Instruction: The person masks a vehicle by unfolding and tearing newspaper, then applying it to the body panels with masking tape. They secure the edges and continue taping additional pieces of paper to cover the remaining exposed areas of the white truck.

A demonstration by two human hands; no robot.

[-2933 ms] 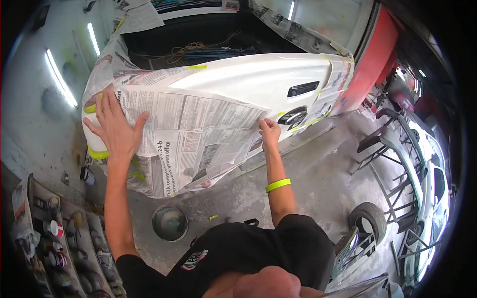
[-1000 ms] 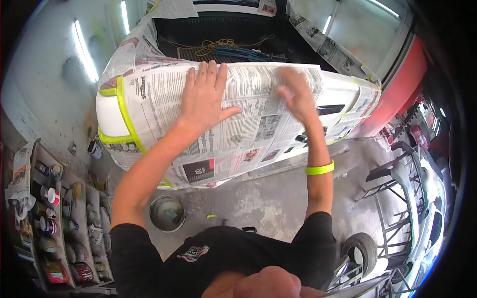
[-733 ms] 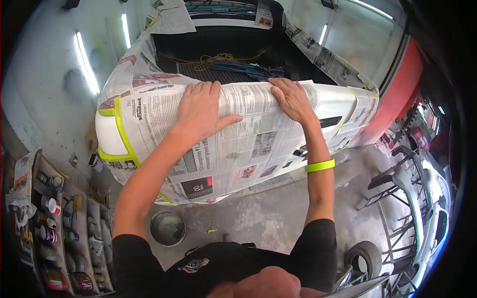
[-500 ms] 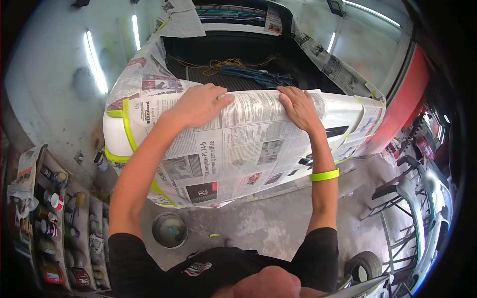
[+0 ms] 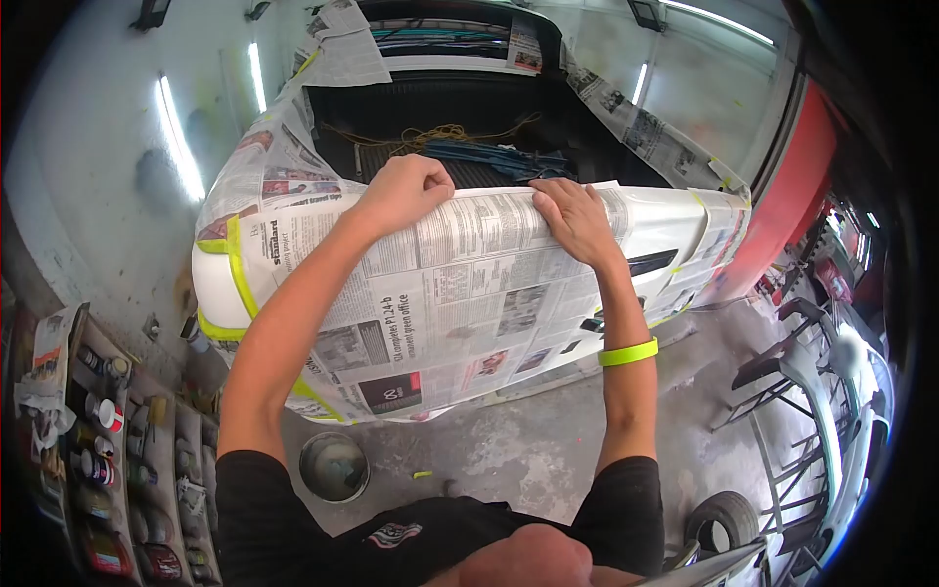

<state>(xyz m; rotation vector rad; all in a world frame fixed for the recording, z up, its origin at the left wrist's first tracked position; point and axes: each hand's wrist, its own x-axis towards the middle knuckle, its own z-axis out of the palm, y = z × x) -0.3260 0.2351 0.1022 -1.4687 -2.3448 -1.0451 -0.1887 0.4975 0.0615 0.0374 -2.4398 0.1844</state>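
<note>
Printed newspaper sheets (image 5: pixel 460 284) cover the white tailgate (image 5: pixel 665 227) of a pickup truck, with yellow-green masking tape (image 5: pixel 238 264) along the left side. My left hand (image 5: pixel 406 193) is at the sheet's top edge. Its fingers are curled in and its thumb is near them; whether paper is pinched between them is hidden. Further right, my right hand (image 5: pixel 574 217) lies palm down on the newspaper, fingers stretched over the upper edge. A yellow-green band circles the right forearm.
Behind the tailgate, the dark truck bed holds a yellow cord (image 5: pixel 430 137) and dark blue cloth (image 5: pixel 499 155). A bucket (image 5: pixel 335 466) stands on the floor below. Shelves with cans (image 5: pixel 108 416) are at left; a tire (image 5: pixel 722 523) and metal stands (image 5: pixel 782 367) are at right.
My left hand has gone from lying flat on the newspaper's top edge to curled fingers, lifted slightly. My right hand stays on the sheet. The whole view has shifted a little.
</note>
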